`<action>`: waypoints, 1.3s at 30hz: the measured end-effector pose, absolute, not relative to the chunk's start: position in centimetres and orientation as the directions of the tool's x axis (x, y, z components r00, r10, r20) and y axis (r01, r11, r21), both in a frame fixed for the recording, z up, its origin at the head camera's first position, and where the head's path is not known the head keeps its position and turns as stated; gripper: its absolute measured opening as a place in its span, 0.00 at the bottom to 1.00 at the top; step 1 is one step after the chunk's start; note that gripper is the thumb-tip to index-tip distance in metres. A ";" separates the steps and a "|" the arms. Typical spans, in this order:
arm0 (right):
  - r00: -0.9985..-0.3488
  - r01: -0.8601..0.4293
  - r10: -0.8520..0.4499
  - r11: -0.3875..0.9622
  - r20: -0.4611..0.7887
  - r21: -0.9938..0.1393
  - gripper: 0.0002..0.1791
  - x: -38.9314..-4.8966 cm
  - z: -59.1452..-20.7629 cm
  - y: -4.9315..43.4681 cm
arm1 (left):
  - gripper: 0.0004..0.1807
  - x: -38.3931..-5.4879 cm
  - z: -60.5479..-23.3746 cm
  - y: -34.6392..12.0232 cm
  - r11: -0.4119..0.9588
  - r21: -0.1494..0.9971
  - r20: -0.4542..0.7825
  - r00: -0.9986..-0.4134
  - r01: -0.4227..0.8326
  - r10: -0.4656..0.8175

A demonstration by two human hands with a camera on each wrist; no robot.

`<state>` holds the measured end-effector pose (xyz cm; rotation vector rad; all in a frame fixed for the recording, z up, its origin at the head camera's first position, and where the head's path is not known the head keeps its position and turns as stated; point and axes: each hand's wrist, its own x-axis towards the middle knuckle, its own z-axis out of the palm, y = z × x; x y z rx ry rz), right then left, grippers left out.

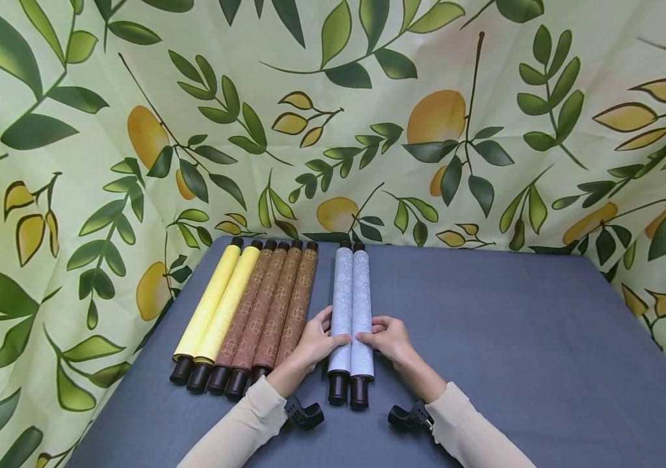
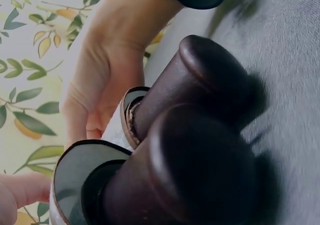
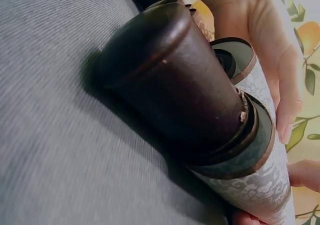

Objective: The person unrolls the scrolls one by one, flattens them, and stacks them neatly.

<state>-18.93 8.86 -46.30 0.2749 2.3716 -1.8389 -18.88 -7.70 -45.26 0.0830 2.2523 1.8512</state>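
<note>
Two light blue hanging scrolls, rolled up, lie side by side on the table, one on the left [image 1: 341, 279] and one on the right [image 1: 361, 279]. My left hand [image 1: 313, 340] grips the left scroll near its front end, thumb on top and fingers along its outer side. On the right scroll my right hand [image 1: 391, 340] has a matching hold from the other side. Dark brown roller knobs [image 2: 200, 165] stick out of the front ends, large in the left wrist view. The right wrist view shows one knob [image 3: 155, 75] and the silvery floral pattern of the scroll wrap [image 3: 260, 190].
Left of my hands lie two yellow scrolls [image 1: 207, 302] and several brown scrolls [image 1: 268, 299] with flower motifs, packed in a row. A grey-blue cloth covers the table [image 1: 485, 325]. Behind it hangs a leaf-and-fruit patterned curtain [image 1: 333, 149].
</note>
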 end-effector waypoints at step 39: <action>-0.985 0.170 0.074 0.497 -0.153 -0.851 0.31 -16.8 -45.2 16.1 | 0.41 -18.1 -46.8 -1.5 0.276 0.956 0.019 -0.959 0.100 0.283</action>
